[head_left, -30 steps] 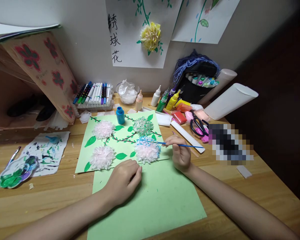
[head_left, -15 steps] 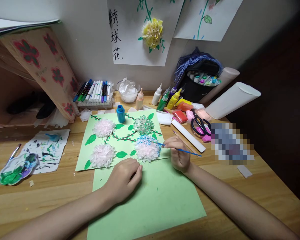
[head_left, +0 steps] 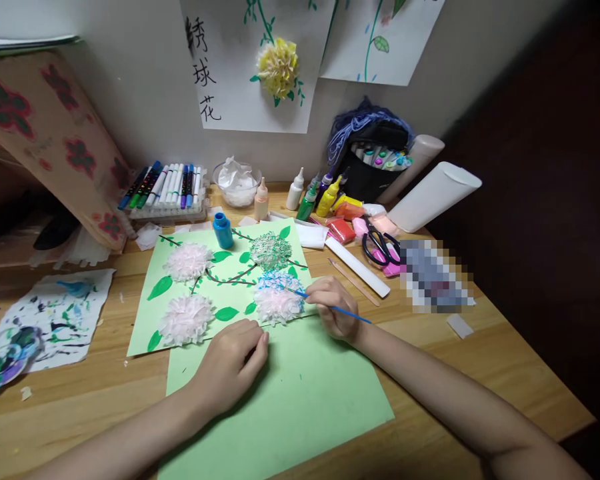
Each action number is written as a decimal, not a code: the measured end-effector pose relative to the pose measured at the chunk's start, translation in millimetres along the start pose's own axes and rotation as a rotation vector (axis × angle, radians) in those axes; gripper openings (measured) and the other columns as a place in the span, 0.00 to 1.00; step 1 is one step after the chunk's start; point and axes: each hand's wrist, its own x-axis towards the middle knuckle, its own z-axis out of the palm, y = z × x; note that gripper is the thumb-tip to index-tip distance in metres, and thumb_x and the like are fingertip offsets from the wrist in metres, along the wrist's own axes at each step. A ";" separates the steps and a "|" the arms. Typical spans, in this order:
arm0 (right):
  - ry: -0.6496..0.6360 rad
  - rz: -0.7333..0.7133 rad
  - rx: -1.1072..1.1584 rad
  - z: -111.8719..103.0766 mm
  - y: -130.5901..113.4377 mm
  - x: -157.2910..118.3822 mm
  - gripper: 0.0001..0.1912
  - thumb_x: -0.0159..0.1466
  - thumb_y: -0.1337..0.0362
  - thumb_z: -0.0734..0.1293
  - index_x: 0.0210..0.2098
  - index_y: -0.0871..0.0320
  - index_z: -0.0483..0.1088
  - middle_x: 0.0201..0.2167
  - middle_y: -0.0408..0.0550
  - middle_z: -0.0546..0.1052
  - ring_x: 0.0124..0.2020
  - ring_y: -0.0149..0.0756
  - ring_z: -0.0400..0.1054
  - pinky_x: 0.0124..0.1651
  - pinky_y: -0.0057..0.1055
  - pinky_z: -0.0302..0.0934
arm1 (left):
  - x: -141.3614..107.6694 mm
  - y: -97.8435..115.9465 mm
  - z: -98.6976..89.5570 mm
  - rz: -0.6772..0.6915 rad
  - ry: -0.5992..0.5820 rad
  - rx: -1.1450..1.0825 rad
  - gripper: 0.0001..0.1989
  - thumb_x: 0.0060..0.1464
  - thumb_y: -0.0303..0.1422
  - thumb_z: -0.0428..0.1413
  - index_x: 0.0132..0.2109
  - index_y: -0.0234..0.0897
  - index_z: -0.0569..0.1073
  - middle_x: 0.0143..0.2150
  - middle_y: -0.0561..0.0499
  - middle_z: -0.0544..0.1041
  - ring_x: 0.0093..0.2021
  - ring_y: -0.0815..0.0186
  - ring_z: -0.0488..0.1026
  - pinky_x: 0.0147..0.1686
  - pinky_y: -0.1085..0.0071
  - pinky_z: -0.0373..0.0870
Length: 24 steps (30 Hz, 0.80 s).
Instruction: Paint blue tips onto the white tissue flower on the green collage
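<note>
My right hand [head_left: 334, 308] pinches a thin blue paintbrush [head_left: 351, 315], its tip at the lower right paper flower [head_left: 279, 303], which is pale pink with blue on its upper and right edges. Loosely curled, my left hand [head_left: 237, 360] rests on the lower edge of the green picture sheet [head_left: 143, 330] and the plain green sheet [head_left: 300, 427] under it; nothing shows in its fingers. Two pale pink flowers [head_left: 187, 320] are at the sheet's left, and a green-tinted flower [head_left: 271, 251] is at its upper right. An open blue paint bottle [head_left: 223, 232] stands on the sheet's top edge.
A paint palette [head_left: 10, 360] and stained paper [head_left: 75, 320] lie at the left. Markers [head_left: 167, 187], a glass bowl [head_left: 237, 193] and paint bottles [head_left: 329, 197] line the back. Black scissors [head_left: 380, 245], a white strip [head_left: 359, 267] and a pencil [head_left: 353, 282] lie at the right.
The whole view has shifted, so most things appear farther left. The brush tip has moved slightly left over the blue-edged flower, still held in my right hand. My left hand keeps its place on the sheets.
</note>
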 end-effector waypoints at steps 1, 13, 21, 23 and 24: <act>-0.010 0.003 -0.002 0.0 -0.1 0.2 0.09 0.69 0.66 0.54 0.44 0.54 0.64 0.29 0.47 0.73 0.30 0.36 0.68 0.33 0.35 0.63 | 0.0 0.1 -0.2 0.001 0.001 0.000 0.18 0.66 0.32 0.39 0.25 0.38 0.56 0.23 0.54 0.63 0.26 0.68 0.61 0.29 0.71 0.58; 0.006 0.013 0.006 -0.5 -0.8 -2.4 0.10 0.69 0.66 0.54 0.44 0.55 0.64 0.30 0.48 0.74 0.32 0.36 0.68 0.33 0.35 0.63 | -1.1 -0.1 2.4 0.045 0.031 0.041 0.18 0.65 0.30 0.41 0.25 0.37 0.58 0.23 0.54 0.65 0.26 0.68 0.62 0.28 0.72 0.58; 0.137 0.092 0.071 0.8 3.3 -14.2 0.11 0.68 0.67 0.54 0.44 0.53 0.65 0.31 0.47 0.73 0.31 0.38 0.69 0.32 0.37 0.64 | 0.9 16.1 -43.2 0.246 0.347 0.140 0.13 0.63 0.27 0.42 0.30 0.38 0.64 0.28 0.50 0.70 0.30 0.65 0.65 0.31 0.69 0.60; 0.182 0.144 0.076 2.8 6.3 -16.9 0.10 0.68 0.68 0.55 0.43 0.53 0.66 0.32 0.47 0.73 0.32 0.38 0.69 0.33 0.38 0.64 | 17.2 10.1 -72.8 0.025 0.489 0.158 0.10 0.65 0.31 0.44 0.36 0.37 0.67 0.35 0.48 0.72 0.38 0.63 0.68 0.38 0.67 0.64; 0.202 0.159 0.081 3.8 7.6 -17.5 0.10 0.68 0.68 0.55 0.43 0.53 0.66 0.32 0.47 0.72 0.33 0.38 0.69 0.34 0.38 0.64 | 27.9 4.0 -86.6 -0.083 0.520 0.202 0.08 0.64 0.34 0.48 0.40 0.37 0.69 0.39 0.47 0.73 0.42 0.60 0.69 0.43 0.65 0.65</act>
